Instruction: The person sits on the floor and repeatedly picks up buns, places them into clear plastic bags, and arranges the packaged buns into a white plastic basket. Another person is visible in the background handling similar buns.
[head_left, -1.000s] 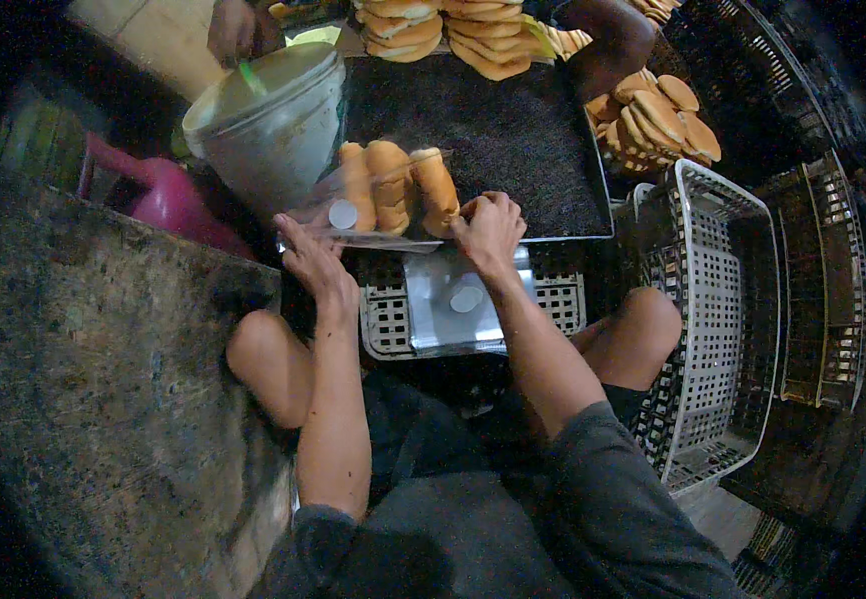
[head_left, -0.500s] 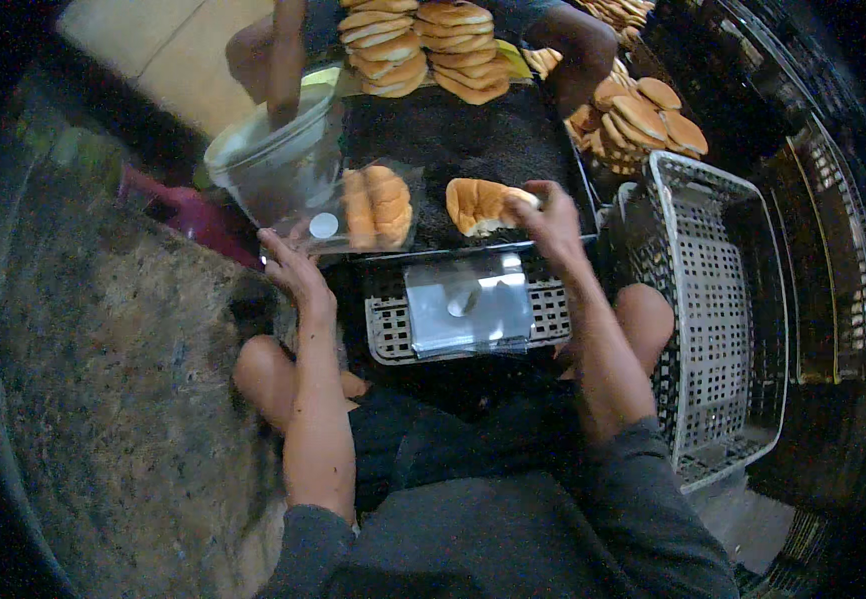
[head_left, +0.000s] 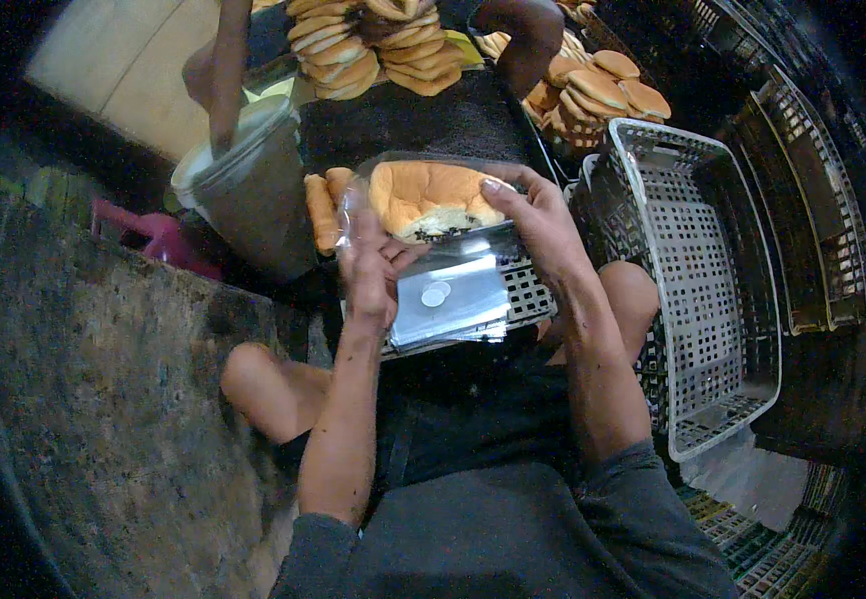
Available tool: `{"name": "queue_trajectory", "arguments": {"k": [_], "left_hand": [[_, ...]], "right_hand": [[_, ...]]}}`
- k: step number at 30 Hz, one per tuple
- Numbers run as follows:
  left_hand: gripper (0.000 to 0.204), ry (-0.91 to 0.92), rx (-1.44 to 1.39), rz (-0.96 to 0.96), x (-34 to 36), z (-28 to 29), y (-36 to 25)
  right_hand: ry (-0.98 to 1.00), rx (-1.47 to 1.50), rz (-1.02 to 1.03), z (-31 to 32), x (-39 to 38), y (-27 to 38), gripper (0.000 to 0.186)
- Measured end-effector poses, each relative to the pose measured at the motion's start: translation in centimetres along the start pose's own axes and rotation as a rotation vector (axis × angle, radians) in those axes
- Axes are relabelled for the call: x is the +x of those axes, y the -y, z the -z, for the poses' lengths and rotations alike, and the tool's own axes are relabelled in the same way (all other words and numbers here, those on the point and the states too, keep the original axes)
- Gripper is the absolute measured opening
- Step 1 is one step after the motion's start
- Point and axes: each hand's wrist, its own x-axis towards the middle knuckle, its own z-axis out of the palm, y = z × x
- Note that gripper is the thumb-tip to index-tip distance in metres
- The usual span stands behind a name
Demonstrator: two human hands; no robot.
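A golden bread bun (head_left: pixel 433 195) with dark specks along its pale lower edge is in my right hand (head_left: pixel 545 225), thumb on top at its right end. Clear film of a plastic bag (head_left: pixel 351 212) shows around the bun's left end and upper side; how far the bun sits inside it is hard to tell. My left hand (head_left: pixel 373 275) holds the bag at that left end, its fingers bent under the bun. Just below lies a stack of clear plastic bags (head_left: pixel 473 304) with a round white spot, resting on a perforated crate (head_left: pixel 530 297).
Long rolls (head_left: pixel 321 215) lie left of the bun on a black tray (head_left: pixel 403 125). Stacked flat buns (head_left: pixel 338 55) stand at the far end, before another person's arm (head_left: pixel 228 75) reaching into a whitish bucket (head_left: pixel 253 190). More buns (head_left: pixel 593 90) and a grey crate (head_left: pixel 708 290) are at right.
My right hand has brought the bun leftward to my left hand, which has moved right with the bag. The bun now shows film around it. The view has shifted slightly.
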Motion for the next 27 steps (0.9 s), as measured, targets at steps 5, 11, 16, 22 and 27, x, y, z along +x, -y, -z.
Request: {"name": "queue_trajectory", "arguments": {"k": [5,11,16,22,27], "left_hand": [[0.066,0.007,-0.311,0.022,0.1,0.0,-0.3],[0.048,-0.005,-0.321,0.243,2.1,-5.1,2.1],[0.051,0.23,0.0,0.162,-0.4,-15.8,1.6],[0.065,0.738,1.804,0.351,1.8,-4.2,10.2],[0.056,0.601,1.875,0.301,0.2,1.0,13.3]], "right_hand": [[-0.217,-0.535,0.649,-3.6,-2.8,1.0,0.028],[-0.408,-1.127,0.894,-1.7,-3.0,4.7,0.055],[-0.304,-1.316,0.366,9.3,-1.6,6.2,0.064],[-0.75,-1.541,0.016,24.7,1.7,2.7,0.063],[-0.681,-1.212,-0.025,32.4,6.3,-4.4,0.068]]}}
